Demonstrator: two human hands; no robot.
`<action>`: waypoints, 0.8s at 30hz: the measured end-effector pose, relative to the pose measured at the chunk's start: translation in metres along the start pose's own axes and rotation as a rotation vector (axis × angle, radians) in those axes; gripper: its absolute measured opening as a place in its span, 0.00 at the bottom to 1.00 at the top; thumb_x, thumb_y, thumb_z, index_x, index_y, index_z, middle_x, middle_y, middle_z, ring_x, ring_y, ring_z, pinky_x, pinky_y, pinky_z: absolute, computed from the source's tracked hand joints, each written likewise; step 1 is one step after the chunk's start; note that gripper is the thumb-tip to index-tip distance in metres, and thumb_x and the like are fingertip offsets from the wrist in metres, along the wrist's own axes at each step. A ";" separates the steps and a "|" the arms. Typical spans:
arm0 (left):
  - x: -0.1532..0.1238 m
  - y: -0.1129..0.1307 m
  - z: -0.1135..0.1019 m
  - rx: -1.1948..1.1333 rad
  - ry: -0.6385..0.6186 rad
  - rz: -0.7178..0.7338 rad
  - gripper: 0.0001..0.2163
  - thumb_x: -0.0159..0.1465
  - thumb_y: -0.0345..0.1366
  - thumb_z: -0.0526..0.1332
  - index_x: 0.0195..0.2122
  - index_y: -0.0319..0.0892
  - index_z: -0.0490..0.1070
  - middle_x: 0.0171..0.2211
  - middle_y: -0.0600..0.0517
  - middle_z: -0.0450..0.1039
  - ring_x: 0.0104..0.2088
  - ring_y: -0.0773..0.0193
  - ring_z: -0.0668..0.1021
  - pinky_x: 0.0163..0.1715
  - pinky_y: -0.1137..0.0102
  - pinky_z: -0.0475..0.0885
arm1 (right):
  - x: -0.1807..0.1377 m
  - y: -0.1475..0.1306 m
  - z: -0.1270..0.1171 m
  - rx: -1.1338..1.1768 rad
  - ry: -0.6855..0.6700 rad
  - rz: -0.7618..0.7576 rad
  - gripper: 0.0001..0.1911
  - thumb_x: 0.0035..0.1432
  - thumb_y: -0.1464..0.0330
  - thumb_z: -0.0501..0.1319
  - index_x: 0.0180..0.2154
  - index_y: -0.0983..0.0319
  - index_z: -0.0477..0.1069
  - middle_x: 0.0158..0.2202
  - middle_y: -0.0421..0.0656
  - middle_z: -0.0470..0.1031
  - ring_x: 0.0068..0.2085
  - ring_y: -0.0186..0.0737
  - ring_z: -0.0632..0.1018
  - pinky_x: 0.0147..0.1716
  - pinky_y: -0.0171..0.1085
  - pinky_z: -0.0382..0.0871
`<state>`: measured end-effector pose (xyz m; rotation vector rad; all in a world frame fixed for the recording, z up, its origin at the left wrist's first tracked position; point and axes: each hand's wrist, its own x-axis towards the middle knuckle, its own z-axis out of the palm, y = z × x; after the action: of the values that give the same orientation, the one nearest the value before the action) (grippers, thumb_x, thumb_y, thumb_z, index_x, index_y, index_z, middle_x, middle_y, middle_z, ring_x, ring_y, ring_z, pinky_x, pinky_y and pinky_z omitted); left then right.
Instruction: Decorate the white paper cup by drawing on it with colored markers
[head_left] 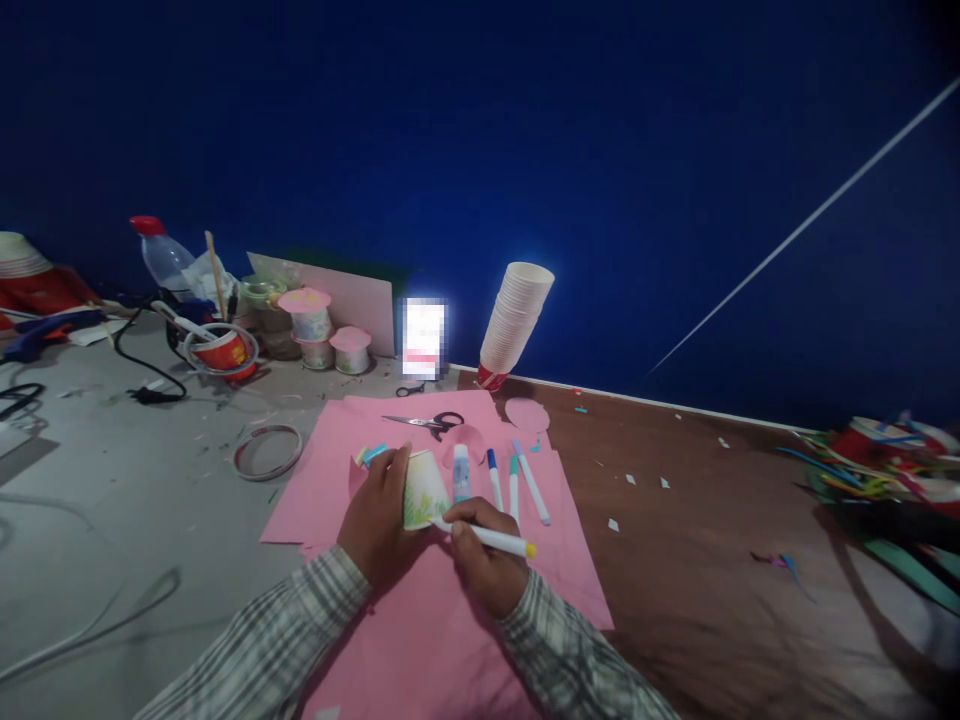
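Note:
A white paper cup (424, 490) with green and yellow plant drawings near its lower edge is gripped by my left hand (384, 515). My right hand (487, 560) is closed around a white marker (495, 540) with a yellow end, its tip at the cup's lower edge. Just beyond the cup lies a glue stick (460, 472). To its right are a dark-blue-capped marker (495, 480), a teal-capped marker (514, 488) and a light-blue-ended marker (532, 482). Scissors (431, 424) rest farther back on the pink paper (360, 640).
A tall leaning stack of paper cups (517, 315) stands by the blue wall. Pink-topped decorated cups (351, 352), a bottle (165, 262) and a tape roll (268, 452) are at left. Colourful strips (832, 480) lie far right; paper scraps (613, 525) dot the brown surface.

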<state>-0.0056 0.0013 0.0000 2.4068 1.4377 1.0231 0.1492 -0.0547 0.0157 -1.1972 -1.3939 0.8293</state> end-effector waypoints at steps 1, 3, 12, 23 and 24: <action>0.000 0.000 0.000 0.001 0.005 0.006 0.45 0.42 0.45 0.66 0.57 0.36 0.44 0.45 0.39 0.59 0.48 0.42 0.65 0.45 0.47 0.68 | 0.000 0.001 0.000 0.021 0.002 0.023 0.08 0.50 0.70 0.57 0.27 0.62 0.75 0.16 0.37 0.70 0.16 0.37 0.69 0.15 0.31 0.61; 0.000 0.000 0.000 0.004 0.005 0.014 0.45 0.43 0.46 0.66 0.58 0.37 0.44 0.45 0.39 0.60 0.47 0.43 0.66 0.44 0.47 0.68 | 0.001 0.005 0.000 0.071 0.012 0.080 0.07 0.49 0.69 0.58 0.27 0.62 0.75 0.15 0.37 0.69 0.16 0.37 0.68 0.15 0.31 0.61; 0.001 0.001 0.001 -0.011 0.034 0.032 0.50 0.38 0.52 0.67 0.58 0.37 0.44 0.44 0.39 0.59 0.47 0.41 0.65 0.43 0.46 0.69 | 0.002 0.009 0.003 0.240 0.058 0.194 0.07 0.49 0.68 0.58 0.26 0.61 0.74 0.12 0.34 0.66 0.13 0.34 0.64 0.12 0.29 0.58; 0.000 0.001 0.000 -0.078 0.039 -0.028 0.48 0.38 0.51 0.68 0.57 0.38 0.47 0.45 0.40 0.60 0.46 0.42 0.67 0.40 0.48 0.71 | 0.003 0.014 0.004 0.499 0.142 0.285 0.07 0.48 0.66 0.59 0.26 0.62 0.74 0.10 0.34 0.67 0.08 0.30 0.59 0.07 0.26 0.53; 0.000 0.002 -0.001 -0.087 0.038 -0.044 0.47 0.39 0.50 0.68 0.57 0.39 0.47 0.45 0.40 0.60 0.46 0.43 0.67 0.41 0.49 0.71 | 0.004 0.016 0.004 0.515 0.161 0.279 0.08 0.48 0.65 0.58 0.27 0.62 0.73 0.11 0.34 0.68 0.08 0.30 0.59 0.07 0.26 0.53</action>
<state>-0.0049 0.0000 0.0016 2.2965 1.4207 1.1026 0.1490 -0.0459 0.0012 -1.0329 -0.8196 1.1745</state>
